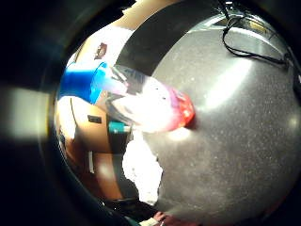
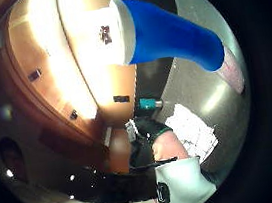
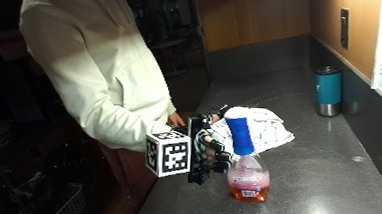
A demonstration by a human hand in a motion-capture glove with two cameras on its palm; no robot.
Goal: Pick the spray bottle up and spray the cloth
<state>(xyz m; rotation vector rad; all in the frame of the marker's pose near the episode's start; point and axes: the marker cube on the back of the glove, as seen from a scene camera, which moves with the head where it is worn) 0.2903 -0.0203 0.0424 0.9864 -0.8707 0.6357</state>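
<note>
The spray bottle (image 3: 246,165) stands upright on the dark counter (image 3: 318,200), with a blue spray head (image 3: 239,132) and a clear body holding red-pink liquid. My gloved right hand (image 3: 209,153) is right beside its neck on the counter-edge side. The fingers are partly curled toward the neck and not wrapped round it. Both palm views show the bottle close, the head (image 2: 167,32) in one and the body with its red base (image 1: 155,106) in the other. A crumpled white cloth (image 3: 266,126) lies on the counter just behind the bottle, also visible as the cloth (image 1: 141,167) and the cloth (image 2: 192,127).
A teal tumbler (image 3: 327,90) stands at the back by the wall. The person's bare left hand (image 3: 175,120) rests at the counter edge near the cloth. The counter's front edge runs just left of the bottle.
</note>
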